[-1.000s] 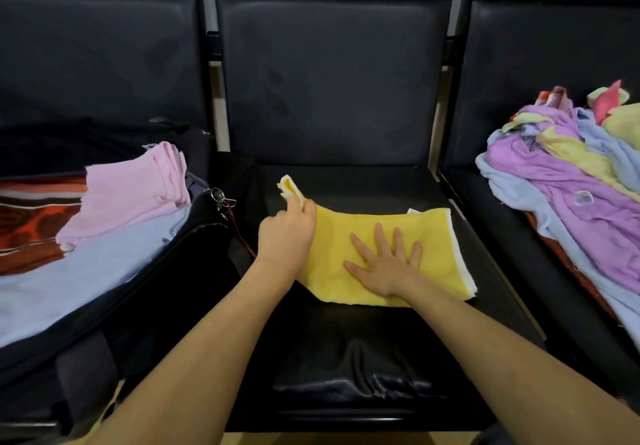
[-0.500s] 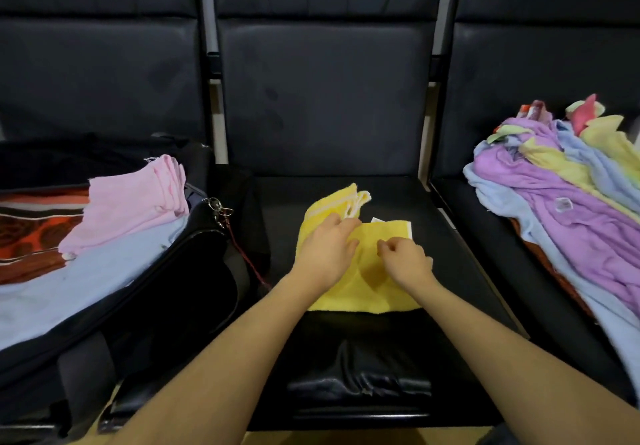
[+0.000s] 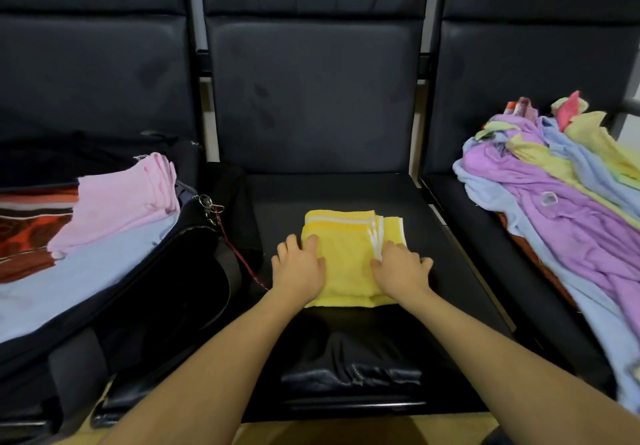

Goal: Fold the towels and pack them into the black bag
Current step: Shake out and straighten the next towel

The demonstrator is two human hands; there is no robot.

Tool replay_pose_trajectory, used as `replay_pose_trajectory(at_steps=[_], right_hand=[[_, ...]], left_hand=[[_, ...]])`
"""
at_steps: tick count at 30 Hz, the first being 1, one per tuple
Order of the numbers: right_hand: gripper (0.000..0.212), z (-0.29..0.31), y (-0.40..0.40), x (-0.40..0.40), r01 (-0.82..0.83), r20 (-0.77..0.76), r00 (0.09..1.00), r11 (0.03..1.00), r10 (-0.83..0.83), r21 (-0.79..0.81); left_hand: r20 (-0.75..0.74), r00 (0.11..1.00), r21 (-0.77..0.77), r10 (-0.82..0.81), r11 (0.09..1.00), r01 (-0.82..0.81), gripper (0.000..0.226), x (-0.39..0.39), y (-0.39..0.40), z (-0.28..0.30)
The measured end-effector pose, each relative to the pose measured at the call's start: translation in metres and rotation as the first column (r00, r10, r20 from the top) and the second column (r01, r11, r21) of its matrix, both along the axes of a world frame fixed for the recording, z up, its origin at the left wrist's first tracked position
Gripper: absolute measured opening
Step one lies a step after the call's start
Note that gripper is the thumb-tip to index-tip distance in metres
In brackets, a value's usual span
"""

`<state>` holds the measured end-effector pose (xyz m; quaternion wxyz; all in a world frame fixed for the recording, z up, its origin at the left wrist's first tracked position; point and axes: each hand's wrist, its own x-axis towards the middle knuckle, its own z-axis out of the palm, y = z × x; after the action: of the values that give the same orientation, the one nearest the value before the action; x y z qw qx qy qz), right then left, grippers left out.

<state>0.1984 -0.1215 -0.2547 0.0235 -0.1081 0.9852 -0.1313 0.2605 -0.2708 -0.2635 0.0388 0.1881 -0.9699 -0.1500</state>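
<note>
Yellow towel (image 3: pixel 349 261) lies folded on the seat (image 3: pixel 450 271); left hand (image 3: pixel 299 268) and right hand (image 3: pixel 400 269) press its sides, fingers spread flat.

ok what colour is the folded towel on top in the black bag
Pink: the folded towel lies on a light blue one in the black bag, clearest in the head view.

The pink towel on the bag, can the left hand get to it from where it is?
Probably yes. The left hand rests flat on the yellow towel, holding nothing. The pink towel lies uncovered atop the open black bag on its own side, with nothing between them.
</note>
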Motion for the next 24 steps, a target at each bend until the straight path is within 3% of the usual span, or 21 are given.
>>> replay_pose_trajectory(at_steps=[3, 5, 7, 9, 11, 13, 15, 19, 21, 24], right_hand=[[0.010, 0.006, 0.007, 0.004, -0.049, -0.029, 0.999, 0.974, 0.044, -0.222], [0.022, 0.012, 0.015, 0.006, -0.061, -0.045, 0.998, 0.931, 0.048, -0.359], [0.029, 0.015, 0.023, 0.007, -0.062, -0.087, 0.996, 0.920, 0.031, -0.387], [0.026, 0.012, 0.026, 0.006, -0.041, -0.114, 0.993, 0.946, 0.005, -0.320], [0.013, 0.006, 0.029, 0.004, 0.022, -0.108, 0.994, 0.993, -0.034, -0.114], [0.034, 0.000, 0.030, -0.001, 0.094, -0.074, 0.993, 0.993, -0.089, 0.068], [0.048, -0.003, 0.030, -0.006, 0.147, -0.099, 0.985, 0.988, -0.142, 0.038], [0.053, -0.004, 0.024, -0.018, 0.189, -0.161, 0.969, 0.982, -0.186, 0.003], [0.061, -0.007, 0.022, -0.022, 0.218, -0.186, 0.962, 0.972, -0.199, 0.088], [0.066, -0.010, 0.018, -0.026, 0.202, -0.142, 0.973, 0.968, -0.181, 0.149]], left_hand=[[-0.037, 0.999, 0.004, -0.031, 1.000, 0.031, 0.055, -0.003, -0.001, -0.002], [-0.087, 0.994, -0.001, -0.065, 0.998, 0.066, 0.059, -0.006, 0.006, -0.001], [-0.121, 0.985, -0.061, -0.122, 0.991, 0.115, 0.057, -0.010, 0.014, -0.001], [-0.107, 0.981, -0.123, -0.163, 0.981, 0.150, 0.054, -0.013, 0.023, -0.002], [-0.014, 0.987, -0.118, -0.160, 0.980, 0.157, 0.054, -0.015, 0.028, -0.005], [0.146, 0.978, -0.062, -0.146, 0.986, 0.156, 0.060, -0.017, 0.030, -0.009], [0.242, 0.961, 0.038, -0.136, 0.991, 0.131, 0.065, -0.019, 0.030, -0.010], [0.086, 0.995, 0.177, 0.048, 0.982, -0.063, 0.054, -0.027, 0.030, -0.009], [0.056, 0.990, 0.097, 0.131, 0.986, -0.136, 0.048, -0.028, 0.032, -0.010], [0.062, 0.992, 0.010, 0.112, 0.994, -0.113, 0.050, -0.028, 0.035, -0.015]])
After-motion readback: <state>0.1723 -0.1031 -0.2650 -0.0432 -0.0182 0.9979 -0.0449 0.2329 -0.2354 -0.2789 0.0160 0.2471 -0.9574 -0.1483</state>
